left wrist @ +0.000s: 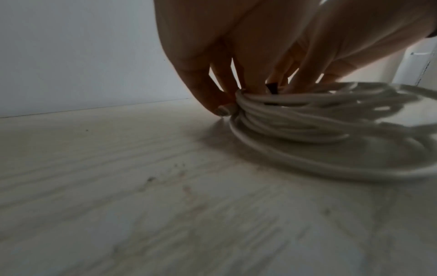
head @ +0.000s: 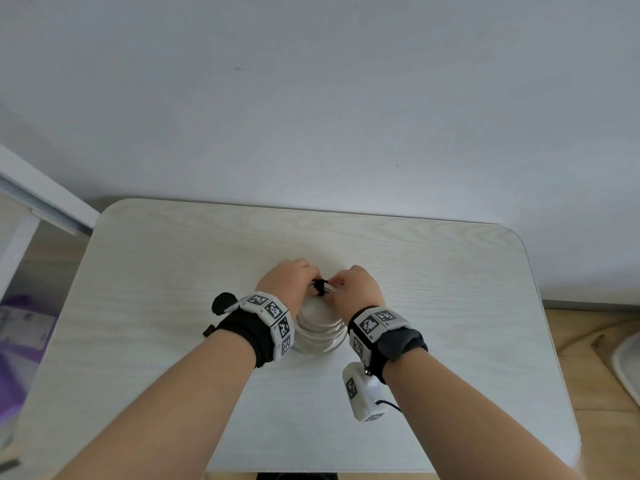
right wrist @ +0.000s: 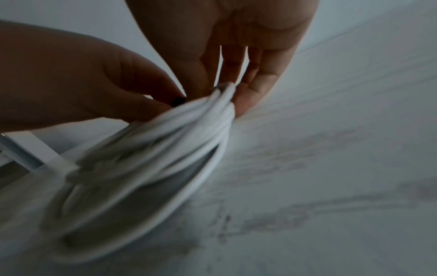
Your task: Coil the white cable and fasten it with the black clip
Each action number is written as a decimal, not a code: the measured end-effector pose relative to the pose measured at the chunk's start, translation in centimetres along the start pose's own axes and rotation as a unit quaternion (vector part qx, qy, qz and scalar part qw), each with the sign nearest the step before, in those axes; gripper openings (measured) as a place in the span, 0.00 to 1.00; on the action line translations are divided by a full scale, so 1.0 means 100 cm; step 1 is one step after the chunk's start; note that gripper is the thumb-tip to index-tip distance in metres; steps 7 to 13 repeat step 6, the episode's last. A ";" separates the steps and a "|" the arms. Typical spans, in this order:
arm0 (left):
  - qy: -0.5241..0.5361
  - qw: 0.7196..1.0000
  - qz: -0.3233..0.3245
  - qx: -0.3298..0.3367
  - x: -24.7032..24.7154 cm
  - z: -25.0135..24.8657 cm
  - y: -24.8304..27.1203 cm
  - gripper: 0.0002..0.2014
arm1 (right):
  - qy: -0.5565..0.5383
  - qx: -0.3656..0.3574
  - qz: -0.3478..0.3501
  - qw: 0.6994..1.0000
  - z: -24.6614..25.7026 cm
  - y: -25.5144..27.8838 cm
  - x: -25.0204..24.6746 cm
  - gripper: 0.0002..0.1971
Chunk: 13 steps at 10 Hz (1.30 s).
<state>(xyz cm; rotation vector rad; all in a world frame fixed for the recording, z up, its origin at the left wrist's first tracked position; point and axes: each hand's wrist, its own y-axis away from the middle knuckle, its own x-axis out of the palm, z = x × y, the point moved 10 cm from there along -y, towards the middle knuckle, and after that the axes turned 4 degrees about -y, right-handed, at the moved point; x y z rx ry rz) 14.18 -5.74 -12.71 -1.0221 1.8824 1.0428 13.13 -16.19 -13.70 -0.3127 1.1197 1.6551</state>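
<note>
The white cable (head: 320, 332) lies coiled in several loops on the table between my wrists. Its far side is gathered into a tight bundle (left wrist: 283, 112) and lifted a little off the table. The black clip (head: 320, 287) sits on that bundle between my two hands. My left hand (head: 291, 282) pinches the bundle where the clip (right wrist: 178, 100) sits, fingertips against the clip. My right hand (head: 356, 289) pinches the cable bundle (right wrist: 222, 104) just beside it with nearly straight fingers (right wrist: 246, 97). Most of the clip (left wrist: 272, 88) is hidden by fingers.
The pale wood-grain table (head: 450, 271) stands against a white wall (head: 311, 98), with its rounded corners at the back. A white frame (head: 41, 195) stands to the left. Wooden floor (head: 588, 341) shows at the right.
</note>
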 end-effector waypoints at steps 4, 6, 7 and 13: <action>-0.148 0.989 0.002 0.021 0.006 0.002 0.012 0.28 | -0.012 -0.070 -0.035 0.997 -0.002 0.010 -0.007 0.23; -0.193 0.981 0.014 0.018 -0.011 -0.002 0.021 0.35 | 0.014 -0.101 -0.037 0.994 0.010 0.022 -0.023 0.28; -0.193 0.981 0.014 0.018 -0.011 -0.002 0.021 0.35 | 0.014 -0.101 -0.037 0.994 0.010 0.022 -0.023 0.28; -0.193 0.981 0.014 0.018 -0.011 -0.002 0.021 0.35 | 0.014 -0.101 -0.037 0.994 0.010 0.022 -0.023 0.28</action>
